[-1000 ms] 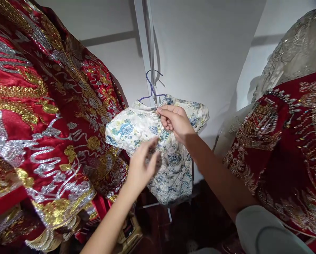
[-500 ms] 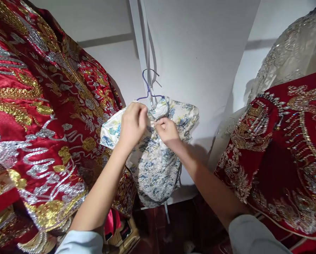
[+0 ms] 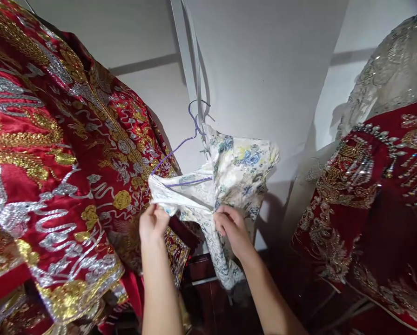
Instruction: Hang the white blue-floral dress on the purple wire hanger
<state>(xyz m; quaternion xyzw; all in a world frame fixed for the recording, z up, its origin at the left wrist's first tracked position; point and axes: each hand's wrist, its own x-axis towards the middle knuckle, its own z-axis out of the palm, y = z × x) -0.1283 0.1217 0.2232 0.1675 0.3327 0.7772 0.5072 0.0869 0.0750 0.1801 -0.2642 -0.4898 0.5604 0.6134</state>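
Observation:
A white floral blouse (image 3: 241, 163) with blue and yellow flowers hangs on a purple wire hanger (image 3: 182, 143). Its left side is pulled down and outward, so the hanger's left arm and lower bar lie bare in the open neckline. My left hand (image 3: 154, 222) is closed on the blouse's fabric at the left sleeve side. Lower on the front, at the middle, my right hand (image 3: 228, 222) pinches the blouse's edge. The right shoulder still drapes over the hanger. The hanger's hook catches on a white metal stand (image 3: 189, 56).
Left of me hangs a red jacket (image 3: 121, 200) with gold and silver embroidery. A red beaded garment (image 3: 348, 186) is close on the right, with a sheer white beaded dress (image 3: 386, 70) behind it. A pale wall (image 3: 264, 70) stands behind the stand.
My left hand has moved down and left, drawing the blouse's left shoulder off the hanger's arm. My right hand has shifted lower, and the blouse front is now opened and bunched.

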